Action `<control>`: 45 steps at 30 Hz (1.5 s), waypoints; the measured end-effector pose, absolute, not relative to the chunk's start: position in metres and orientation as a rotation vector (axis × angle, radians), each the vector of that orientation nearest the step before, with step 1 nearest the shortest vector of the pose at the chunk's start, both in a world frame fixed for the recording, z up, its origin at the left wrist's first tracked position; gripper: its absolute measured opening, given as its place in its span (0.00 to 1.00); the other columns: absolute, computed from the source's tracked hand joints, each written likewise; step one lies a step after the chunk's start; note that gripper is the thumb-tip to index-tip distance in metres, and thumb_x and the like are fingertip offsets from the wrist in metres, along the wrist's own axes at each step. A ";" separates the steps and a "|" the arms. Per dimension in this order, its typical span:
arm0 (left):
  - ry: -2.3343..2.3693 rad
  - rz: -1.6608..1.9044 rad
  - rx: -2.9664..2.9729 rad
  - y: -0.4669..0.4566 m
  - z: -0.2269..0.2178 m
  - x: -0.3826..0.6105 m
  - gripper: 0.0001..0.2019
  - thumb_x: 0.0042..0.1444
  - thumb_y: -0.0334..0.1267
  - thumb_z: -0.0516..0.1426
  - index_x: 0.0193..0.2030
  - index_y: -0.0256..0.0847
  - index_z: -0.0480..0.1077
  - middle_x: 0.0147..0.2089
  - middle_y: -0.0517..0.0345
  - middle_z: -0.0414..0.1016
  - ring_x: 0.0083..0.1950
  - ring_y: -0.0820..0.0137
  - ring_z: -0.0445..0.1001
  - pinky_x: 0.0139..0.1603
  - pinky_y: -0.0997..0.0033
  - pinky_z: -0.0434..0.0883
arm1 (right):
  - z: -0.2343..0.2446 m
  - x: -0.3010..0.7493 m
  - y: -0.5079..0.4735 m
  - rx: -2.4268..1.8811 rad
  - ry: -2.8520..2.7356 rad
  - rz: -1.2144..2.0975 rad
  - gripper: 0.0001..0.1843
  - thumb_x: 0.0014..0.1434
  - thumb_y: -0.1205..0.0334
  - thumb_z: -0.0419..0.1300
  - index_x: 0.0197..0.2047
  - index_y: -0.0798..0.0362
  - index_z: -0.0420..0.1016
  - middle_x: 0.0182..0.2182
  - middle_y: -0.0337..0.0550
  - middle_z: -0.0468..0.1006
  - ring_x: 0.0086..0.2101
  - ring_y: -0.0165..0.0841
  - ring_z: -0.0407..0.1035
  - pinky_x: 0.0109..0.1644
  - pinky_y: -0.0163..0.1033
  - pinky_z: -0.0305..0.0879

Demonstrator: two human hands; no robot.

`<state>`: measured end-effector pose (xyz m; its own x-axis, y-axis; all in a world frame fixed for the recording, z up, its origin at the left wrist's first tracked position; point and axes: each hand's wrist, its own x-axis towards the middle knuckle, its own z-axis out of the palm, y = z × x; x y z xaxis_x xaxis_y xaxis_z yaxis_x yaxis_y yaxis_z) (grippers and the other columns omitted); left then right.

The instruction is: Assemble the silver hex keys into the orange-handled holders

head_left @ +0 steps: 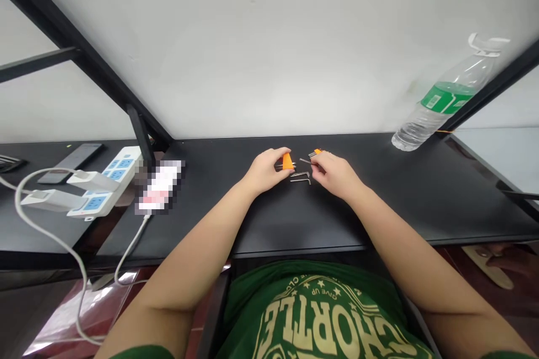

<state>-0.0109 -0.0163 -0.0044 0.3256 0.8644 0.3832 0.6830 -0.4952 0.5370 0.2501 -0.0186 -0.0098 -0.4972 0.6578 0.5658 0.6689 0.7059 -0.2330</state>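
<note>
My left hand (pixel 268 170) is closed around an orange hex key holder (pixel 287 161), thumb below and fingers above. Thin metal keys stick out of both sides of that holder. A hex key (pixel 305 161) is pinched in my right hand (pixel 334 174), its tip pointing left toward the holder but apart from it. Between my hands, L-shaped hex keys (pixel 301 178) lie loose on the black table (pixel 295 219). Behind my right fingers is a second orange piece (pixel 317 151) with metal keys beside it, partly hidden by the hand.
A large water bottle (pixel 446 98) stands at the back right by the wall. On the left lie a blurred-out phone (pixel 162 185) with a white cable, a power strip (pixel 110 182) with plugged-in chargers, and a dark phone (pixel 71 162). Black metal frame bars (pixel 96 70) rise at the left.
</note>
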 end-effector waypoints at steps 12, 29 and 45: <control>1.251 0.959 2.296 -0.023 -0.002 -0.006 0.26 0.58 0.40 0.69 0.63 0.44 0.75 0.50 0.53 0.80 0.50 0.64 0.81 0.53 0.63 0.82 | -0.006 0.252 -0.020 -0.769 -2.188 0.126 0.11 0.75 0.65 0.55 0.47 0.48 0.80 0.43 0.49 0.82 0.44 0.41 0.78 0.49 0.47 0.76; 1.114 0.884 2.503 -0.030 0.004 0.007 0.16 0.59 0.38 0.67 0.54 0.46 0.77 0.45 0.58 0.83 0.46 0.64 0.78 0.58 0.60 0.74 | -0.009 0.231 -0.026 -0.768 -2.108 0.590 0.08 0.64 0.71 0.57 0.43 0.49 0.71 0.36 0.42 0.73 0.34 0.35 0.69 0.39 0.42 0.69; 1.281 0.935 2.430 -0.026 -0.002 -0.001 0.24 0.61 0.42 0.68 0.63 0.44 0.74 0.49 0.53 0.82 0.50 0.62 0.80 0.58 0.59 0.77 | -0.019 0.236 -0.019 -0.949 -2.168 0.587 0.08 0.68 0.67 0.57 0.43 0.50 0.78 0.37 0.45 0.80 0.36 0.38 0.73 0.44 0.46 0.71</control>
<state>-0.0014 -0.0258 -0.0016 0.4112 0.8054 0.4270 0.6523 -0.5871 0.4793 0.2360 -0.0191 -0.0195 -0.4959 0.7656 0.4098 0.4543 0.6309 -0.6290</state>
